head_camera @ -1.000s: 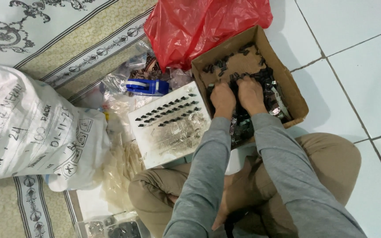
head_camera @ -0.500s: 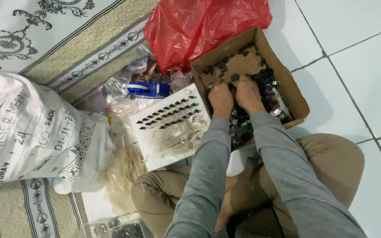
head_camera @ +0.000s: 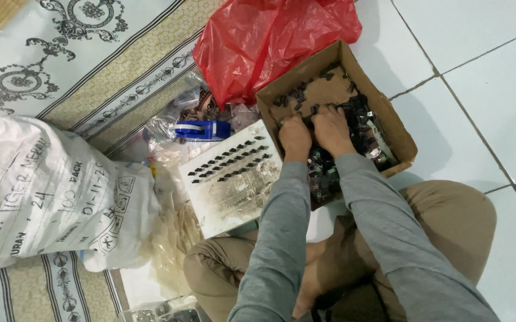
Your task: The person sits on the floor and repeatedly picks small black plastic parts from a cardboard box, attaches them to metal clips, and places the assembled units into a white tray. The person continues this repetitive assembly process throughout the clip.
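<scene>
Both my hands reach into a brown cardboard box (head_camera: 389,116) on the floor in front of my crossed legs. The box holds a heap of several small black and silvery parts (head_camera: 362,128). My left hand (head_camera: 295,138) and my right hand (head_camera: 331,128) lie side by side, fingers curled down into the heap near its bare cardboard bottom. Whether either hand grips a part is hidden by the fingers. Left of the box lies a white tray (head_camera: 234,200) with rows of small black pieces (head_camera: 228,160) lined up along its upper part.
A red plastic bag (head_camera: 270,42) sits behind the box. A blue tape dispenser (head_camera: 203,129) and clear plastic bags (head_camera: 177,229) lie left of the tray. A large white sack (head_camera: 49,191) rests on a patterned mat (head_camera: 61,71). White floor tiles (head_camera: 479,65) stretch to the right.
The view has shifted slightly. My hands stay in the box and have edged a little toward its far side, fingers working in the heap.
</scene>
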